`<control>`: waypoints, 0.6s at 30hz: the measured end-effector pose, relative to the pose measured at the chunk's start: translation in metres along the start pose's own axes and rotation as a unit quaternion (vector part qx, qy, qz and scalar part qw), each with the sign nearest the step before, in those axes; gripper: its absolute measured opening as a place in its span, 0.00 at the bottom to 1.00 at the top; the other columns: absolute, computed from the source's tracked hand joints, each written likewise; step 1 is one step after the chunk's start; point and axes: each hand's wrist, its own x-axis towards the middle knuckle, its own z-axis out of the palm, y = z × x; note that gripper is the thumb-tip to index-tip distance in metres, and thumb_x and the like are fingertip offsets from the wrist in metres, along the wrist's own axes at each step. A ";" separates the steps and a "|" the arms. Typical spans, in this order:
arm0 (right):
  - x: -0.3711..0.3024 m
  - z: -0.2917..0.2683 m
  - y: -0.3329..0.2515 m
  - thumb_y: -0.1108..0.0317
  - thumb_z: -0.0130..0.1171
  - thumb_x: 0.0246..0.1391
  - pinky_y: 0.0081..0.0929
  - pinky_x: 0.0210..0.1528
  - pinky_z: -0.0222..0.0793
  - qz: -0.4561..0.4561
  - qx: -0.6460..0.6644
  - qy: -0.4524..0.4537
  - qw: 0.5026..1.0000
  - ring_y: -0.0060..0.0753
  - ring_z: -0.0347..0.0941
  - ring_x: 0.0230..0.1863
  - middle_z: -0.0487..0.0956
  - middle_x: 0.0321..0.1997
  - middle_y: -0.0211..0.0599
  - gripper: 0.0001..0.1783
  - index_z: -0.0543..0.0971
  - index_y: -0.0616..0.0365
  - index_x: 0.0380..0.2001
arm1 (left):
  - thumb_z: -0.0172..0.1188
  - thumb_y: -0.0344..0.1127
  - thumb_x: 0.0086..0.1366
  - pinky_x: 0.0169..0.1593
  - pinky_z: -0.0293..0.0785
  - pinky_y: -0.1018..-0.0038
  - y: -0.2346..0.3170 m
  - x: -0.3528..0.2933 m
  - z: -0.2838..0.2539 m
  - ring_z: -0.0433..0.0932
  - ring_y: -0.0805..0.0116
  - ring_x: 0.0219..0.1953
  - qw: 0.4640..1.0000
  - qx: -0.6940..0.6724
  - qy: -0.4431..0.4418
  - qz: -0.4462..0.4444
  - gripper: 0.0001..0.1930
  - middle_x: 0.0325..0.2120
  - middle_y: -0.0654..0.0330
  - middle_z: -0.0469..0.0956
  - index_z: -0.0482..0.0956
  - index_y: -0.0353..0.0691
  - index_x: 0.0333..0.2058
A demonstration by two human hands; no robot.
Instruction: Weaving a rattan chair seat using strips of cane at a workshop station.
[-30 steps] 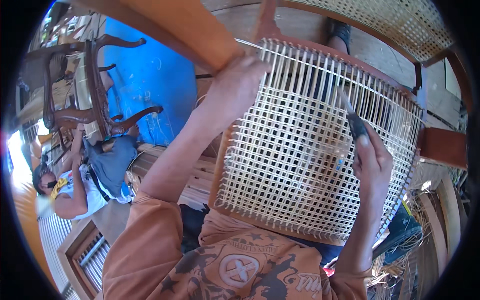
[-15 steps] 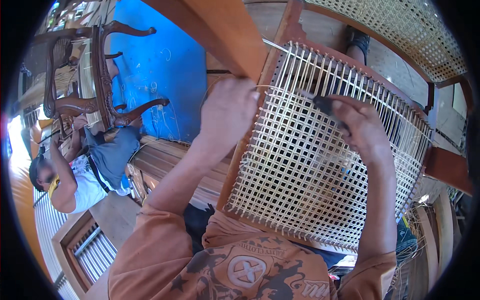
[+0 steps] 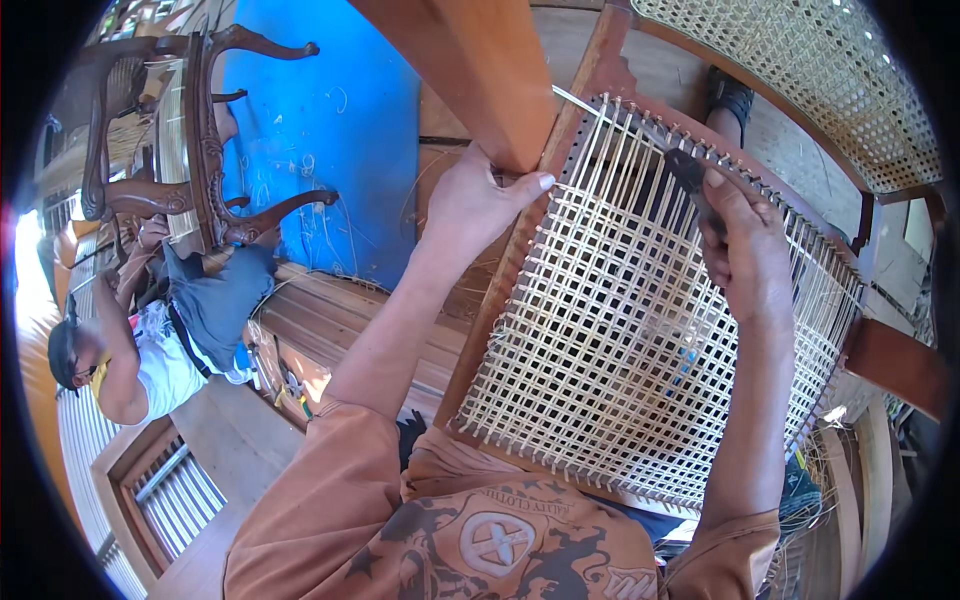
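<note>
Before me is a wooden chair seat frame (image 3: 472,385) strung with pale cane (image 3: 610,330). An open square weave covers the near and middle part; toward the far side the strands run in one direction with gaps between them. My left hand (image 3: 475,205) is closed over the frame's left rail, thumb on the rail beside the end of the last cross row, the other fingers partly hidden. In my right hand (image 3: 745,240) is a black-handled tool (image 3: 692,182) with a thin metal blade, held above the far strands. Its blade points toward the far left corner.
An orange-brown wooden post (image 3: 480,80) rises beside my left hand. A caned backrest (image 3: 790,75) stands at the far right. On the left, a person (image 3: 150,360) sits near a carved dark chair frame (image 3: 205,150) and a blue panel (image 3: 320,150). Loose cane strands (image 3: 815,500) hang at the right.
My right hand has moved the tool away from me, from the weave's edge to the far strands. My left hand has settled on the rail, its thumb now showing.
</note>
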 end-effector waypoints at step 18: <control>-0.009 -0.020 0.002 0.52 0.50 0.55 0.11 0.09 0.43 -0.017 0.010 0.047 0.999 0.08 0.50 0.09 0.62 0.12 0.20 0.23 0.75 0.59 0.46 | 0.59 0.32 0.56 0.42 0.71 0.72 0.001 0.014 -0.019 0.78 0.64 0.37 0.992 0.033 -0.103 0.065 0.13 0.34 0.54 0.80 0.77 0.35 0.40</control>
